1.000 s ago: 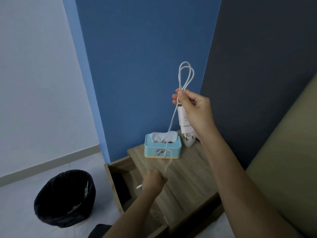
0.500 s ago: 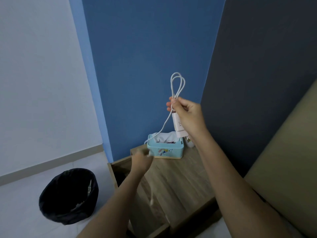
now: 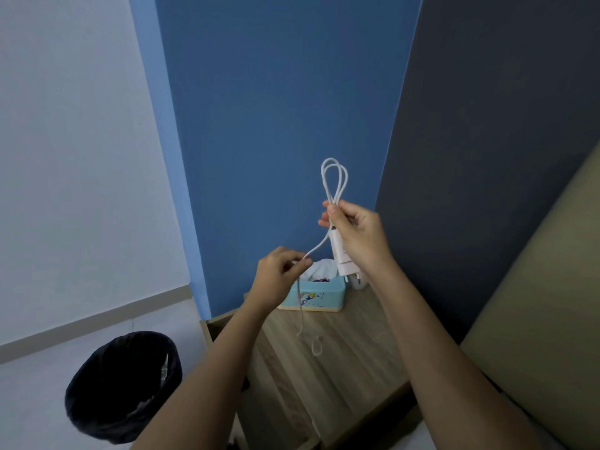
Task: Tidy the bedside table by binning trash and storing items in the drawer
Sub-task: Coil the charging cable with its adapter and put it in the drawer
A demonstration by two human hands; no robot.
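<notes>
White charger cable (image 3: pixel 334 180): two loops pinched in right hand (image 3: pixel 357 235); left hand (image 3: pixel 279 274), risen from the drawer (image 3: pixel 227 329), grips the slack. Coiling continues before storage.

Both bare forearms reach up from six o'clock. The right hand (image 3: pixel 357 235) is raised, fingers closed in a pinch. The left hand (image 3: pixel 279 277), at its eight o'clock, also pinches shut.
</notes>
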